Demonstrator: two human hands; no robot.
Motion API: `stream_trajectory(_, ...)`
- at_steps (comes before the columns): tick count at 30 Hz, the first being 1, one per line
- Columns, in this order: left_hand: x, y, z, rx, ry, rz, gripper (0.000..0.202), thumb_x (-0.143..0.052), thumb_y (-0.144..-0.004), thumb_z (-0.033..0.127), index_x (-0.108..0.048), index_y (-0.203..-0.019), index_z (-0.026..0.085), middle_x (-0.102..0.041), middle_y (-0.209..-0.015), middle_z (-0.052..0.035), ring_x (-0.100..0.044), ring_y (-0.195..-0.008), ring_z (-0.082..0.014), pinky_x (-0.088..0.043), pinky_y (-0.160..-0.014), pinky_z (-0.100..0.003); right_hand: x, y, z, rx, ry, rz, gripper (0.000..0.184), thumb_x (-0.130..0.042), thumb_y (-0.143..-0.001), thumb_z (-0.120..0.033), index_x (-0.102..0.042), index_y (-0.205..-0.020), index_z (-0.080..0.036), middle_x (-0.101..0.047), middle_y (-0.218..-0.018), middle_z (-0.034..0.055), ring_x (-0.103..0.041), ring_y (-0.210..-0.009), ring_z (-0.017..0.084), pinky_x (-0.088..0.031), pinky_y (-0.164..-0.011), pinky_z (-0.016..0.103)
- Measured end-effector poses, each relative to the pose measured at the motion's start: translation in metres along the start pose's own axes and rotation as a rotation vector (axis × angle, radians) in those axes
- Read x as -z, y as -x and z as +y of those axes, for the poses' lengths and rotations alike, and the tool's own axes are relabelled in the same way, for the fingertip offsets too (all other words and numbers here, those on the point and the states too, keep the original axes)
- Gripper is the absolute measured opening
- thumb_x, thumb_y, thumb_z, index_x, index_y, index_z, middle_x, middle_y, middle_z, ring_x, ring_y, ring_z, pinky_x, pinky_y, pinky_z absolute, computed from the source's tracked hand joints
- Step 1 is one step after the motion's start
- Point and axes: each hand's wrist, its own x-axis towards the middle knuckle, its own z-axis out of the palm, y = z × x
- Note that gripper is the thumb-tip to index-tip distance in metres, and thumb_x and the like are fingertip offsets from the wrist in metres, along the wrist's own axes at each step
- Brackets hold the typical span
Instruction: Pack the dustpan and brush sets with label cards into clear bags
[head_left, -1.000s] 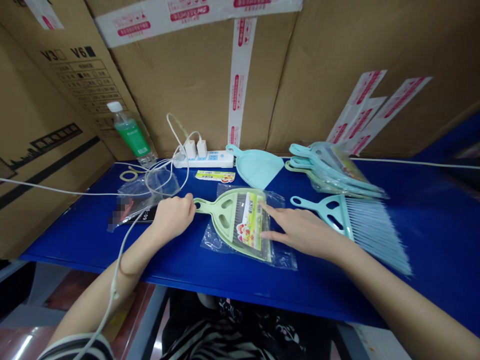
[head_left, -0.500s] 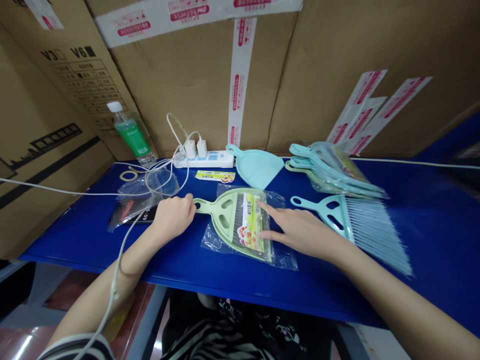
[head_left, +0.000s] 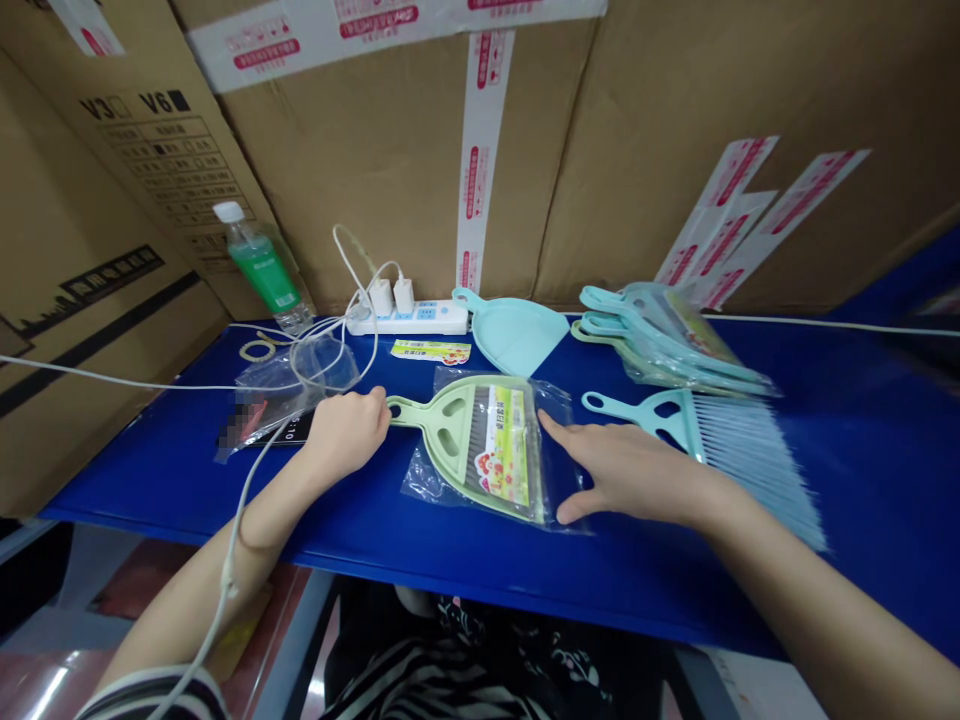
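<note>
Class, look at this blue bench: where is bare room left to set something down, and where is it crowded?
Bare tabletop lies right of the teal brush, and along the front edge below the green dustpan, between the left hand and right hand. Crowded: around the power strip and plastic bag, and the stacked dustpans.

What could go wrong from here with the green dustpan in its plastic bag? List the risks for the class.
The white cable lying along the forearm behind the left hand could snag if that arm moves, tugging the power strip. The loose plastic bag might slide on the glossy blue table under the right hand, shifting the green dustpan. The light-blue brush lies close to that hand, so it could get bumped.
</note>
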Motion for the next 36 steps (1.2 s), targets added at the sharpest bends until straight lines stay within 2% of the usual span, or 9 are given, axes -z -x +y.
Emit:
stream_trajectory(5,0.001,-0.001,0.000,0.005,-0.021,-0.020,0.035,-0.026,-0.093,0.022,-0.059,-0.101,0.012,-0.071,-0.081,-0.0163,-0.069,-0.086,-0.0338,-0.050,-0.072,-0.040,-0.006,0.000,0.004,0.060,-0.006,0.086,0.093,-0.070,-0.068,-0.052,-0.036,-0.143,-0.007,-0.070,-0.101,0.0192,-0.067,-0.089,0.035,-0.050,-0.066,0.039)
stream_trajectory(12,0.000,0.000,-0.001,0.009,-0.017,-0.002,0.036,-0.025,-0.092,0.022,-0.059,-0.100,0.012,-0.071,-0.080,-0.0167,-0.069,-0.084,-0.0336,-0.050,-0.070,-0.039,-0.004,0.001,0.003,0.029,0.023,0.058,0.091,-0.069,-0.069,-0.051,-0.039,-0.141,-0.004,-0.071,-0.097,0.0199,-0.067,-0.084,0.034,-0.049,-0.063,0.038)
stream_trajectory(14,-0.001,0.000,-0.001,0.019,-0.021,0.017,0.036,-0.025,-0.092,0.022,-0.059,-0.100,0.012,-0.071,-0.079,-0.0162,-0.069,-0.083,-0.0332,-0.050,-0.068,-0.038,0.000,0.000,0.003,0.021,0.022,0.064,0.083,-0.065,-0.074,-0.051,-0.042,-0.138,-0.005,-0.071,-0.095,0.0191,-0.067,-0.084,0.034,-0.049,-0.063,0.038)
stream_trajectory(17,-0.002,0.001,0.000,0.040,-0.024,0.072,0.035,-0.025,-0.092,0.023,-0.058,-0.102,0.012,-0.070,-0.077,-0.0149,-0.069,-0.080,-0.0320,-0.049,-0.066,-0.035,0.006,-0.002,0.004,-0.059,0.062,0.097,0.055,-0.055,-0.083,-0.045,-0.055,-0.126,-0.010,-0.072,-0.095,0.0154,-0.067,-0.086,0.032,-0.049,-0.063,0.037)
stream_trajectory(21,-0.005,0.000,0.001,0.020,0.017,0.158,0.032,-0.027,-0.093,0.024,-0.056,-0.103,0.014,-0.070,-0.076,-0.0115,-0.069,-0.075,-0.0281,-0.048,-0.062,-0.032,0.008,-0.012,0.006,-0.229,0.154,0.298,0.031,-0.043,-0.090,-0.031,-0.058,-0.113,-0.016,-0.069,-0.093,0.0116,-0.066,-0.078,0.027,-0.048,-0.059,0.034)
stream_trajectory(24,-0.010,0.001,0.000,-0.106,0.106,0.234,0.029,-0.030,-0.093,0.023,-0.056,-0.103,0.017,-0.069,-0.085,-0.0080,-0.067,-0.074,-0.0225,-0.048,-0.063,-0.029,0.003,-0.023,0.010,-0.154,0.207,0.436,0.026,-0.045,-0.087,-0.021,-0.058,-0.109,-0.016,-0.065,-0.098,0.0129,-0.062,-0.088,0.027,-0.048,-0.063,0.033)
stream_trajectory(28,-0.015,0.004,0.000,-0.481,0.255,0.343,0.028,-0.032,-0.093,0.025,-0.058,-0.103,0.018,-0.063,-0.096,-0.0067,-0.063,-0.079,-0.0170,-0.049,-0.067,-0.027,-0.007,-0.034,0.016,-0.028,0.254,0.517,0.022,-0.044,-0.086,-0.015,-0.060,-0.101,-0.016,-0.062,-0.096,0.0129,-0.058,-0.089,0.025,-0.046,-0.069,0.033)
stream_trajectory(31,-0.017,0.006,0.002,-0.742,0.326,0.357,0.030,-0.034,-0.095,0.032,-0.058,-0.105,0.018,-0.059,-0.098,-0.0073,-0.061,-0.085,-0.0177,-0.050,-0.068,-0.028,-0.010,-0.038,0.019,0.004,0.258,0.546,0.022,-0.041,-0.087,-0.014,-0.061,-0.096,-0.017,-0.061,-0.092,0.0121,-0.057,-0.086,0.025,-0.045,-0.068,0.033)
stream_trajectory(36,-0.018,0.004,0.001,-0.873,0.360,0.343,0.035,-0.034,-0.096,0.040,-0.058,-0.105,0.017,-0.059,-0.097,-0.0071,-0.059,-0.087,-0.0180,-0.048,-0.068,-0.027,-0.010,-0.041,0.019,0.061,0.269,0.528,0.027,-0.036,-0.089,-0.011,-0.062,-0.095,-0.016,-0.062,-0.089,0.0120,-0.056,-0.083,0.023,-0.043,-0.065,0.031)
